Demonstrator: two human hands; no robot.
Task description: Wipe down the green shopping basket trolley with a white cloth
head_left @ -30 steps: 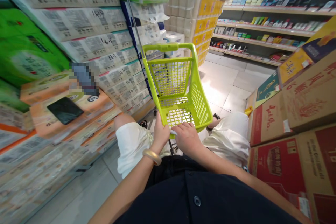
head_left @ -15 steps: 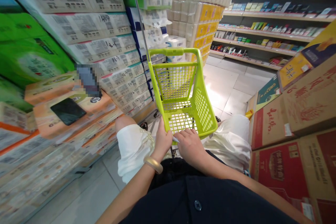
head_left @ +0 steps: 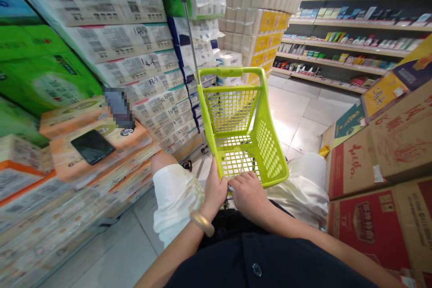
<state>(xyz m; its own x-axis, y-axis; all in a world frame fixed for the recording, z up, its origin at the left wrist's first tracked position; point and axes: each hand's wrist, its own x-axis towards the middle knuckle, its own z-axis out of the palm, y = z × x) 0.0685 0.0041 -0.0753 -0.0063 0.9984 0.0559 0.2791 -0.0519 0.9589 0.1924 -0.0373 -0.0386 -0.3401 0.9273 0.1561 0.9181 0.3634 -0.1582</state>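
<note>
Store aisle with a pale tiled floor (head_left: 297, 119), viewed forward and downward from head height. The left hand (head_left: 215, 191) and right hand (head_left: 249, 196) both grasp the near rim of a lime-green plastic shopping basket (head_left: 270, 155), fingers curled over the edge, the hands just beside each other. A small white scrap (head_left: 231, 187), too small to identify, shows at the rim between them. The basket stands directly ahead of the hands, its upper handle (head_left: 229, 72) farthest from them, and a thin metal pole (head_left: 186, 22) rises beyond its left side. A gold bangle (head_left: 201, 223) circles the left wrist. Below the hands are white shorts (head_left: 175, 204) and a dark buttoned shirt (head_left: 256, 270). To the left of the hands, packs of toilet paper (head_left: 118, 42) are stacked high, with a black smartphone (head_left: 92, 146) lying on an orange-labelled pack (head_left: 67, 144) and a pixelated patch (head_left: 119, 107) above it. To the right are stacked printed cardboard cartons (head_left: 381, 153). Beyond the basket stand a tower of paper rolls (head_left: 256, 22) and goods shelves (head_left: 351, 45).
</note>
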